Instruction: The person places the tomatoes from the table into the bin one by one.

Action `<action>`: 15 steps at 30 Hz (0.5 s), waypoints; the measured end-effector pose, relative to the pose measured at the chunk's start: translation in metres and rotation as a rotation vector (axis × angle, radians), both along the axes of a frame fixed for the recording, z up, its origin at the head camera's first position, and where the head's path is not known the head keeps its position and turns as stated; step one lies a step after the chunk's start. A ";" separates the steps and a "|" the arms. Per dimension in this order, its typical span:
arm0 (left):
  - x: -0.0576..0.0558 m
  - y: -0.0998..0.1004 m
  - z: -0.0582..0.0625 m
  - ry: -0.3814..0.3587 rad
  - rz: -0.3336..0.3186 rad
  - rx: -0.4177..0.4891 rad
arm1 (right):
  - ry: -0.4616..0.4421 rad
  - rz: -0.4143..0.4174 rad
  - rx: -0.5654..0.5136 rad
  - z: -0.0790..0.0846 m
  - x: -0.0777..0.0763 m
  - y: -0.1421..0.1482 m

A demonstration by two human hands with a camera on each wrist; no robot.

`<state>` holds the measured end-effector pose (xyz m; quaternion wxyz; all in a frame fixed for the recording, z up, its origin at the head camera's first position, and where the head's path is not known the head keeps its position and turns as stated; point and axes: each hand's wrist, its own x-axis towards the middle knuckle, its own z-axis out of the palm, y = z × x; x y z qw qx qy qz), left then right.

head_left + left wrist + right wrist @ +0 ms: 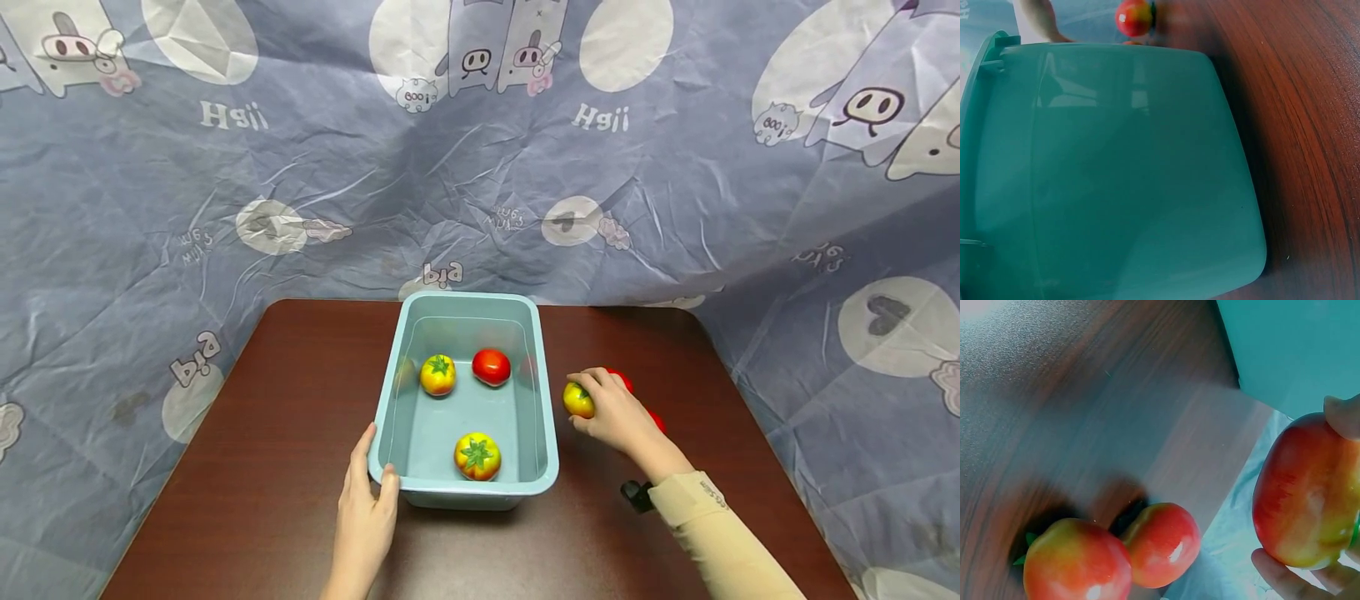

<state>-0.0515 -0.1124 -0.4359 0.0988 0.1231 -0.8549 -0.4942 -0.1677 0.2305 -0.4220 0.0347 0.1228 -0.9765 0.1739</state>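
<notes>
In the head view, my left hand (367, 510) grips the near left corner of a blue-green plastic bin (467, 486), thumb over the rim and fingers along the outer wall. Inside the bin lie a yellow-orange tomato (438, 375), a red tomato (491, 367) and, nearer the front, a yellow tomato with green leaves (477, 456). Right of the bin, my right hand (618, 417) holds a yellow-red tomato (1304, 494) between thumb and fingers, lifted off the table in the right wrist view. The bin's wall (1116, 175) fills most of the left wrist view.
Two red tomatoes (1079, 559) (1163, 544) sit on the brown table (315, 375), partly hidden behind my right hand in the head view. A small black object (637, 496) shows at the right cuff. A patterned grey-blue cloth (450, 175) hangs behind the table.
</notes>
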 end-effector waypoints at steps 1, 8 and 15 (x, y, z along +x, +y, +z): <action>0.000 0.000 0.000 -0.002 0.000 0.001 | 0.000 -0.001 0.000 0.001 0.000 0.000; 0.000 0.000 0.000 0.008 0.002 0.007 | 0.026 0.011 0.002 0.013 0.002 -0.001; 0.000 0.000 0.000 0.016 0.004 0.004 | 0.063 0.030 0.005 0.028 0.000 0.000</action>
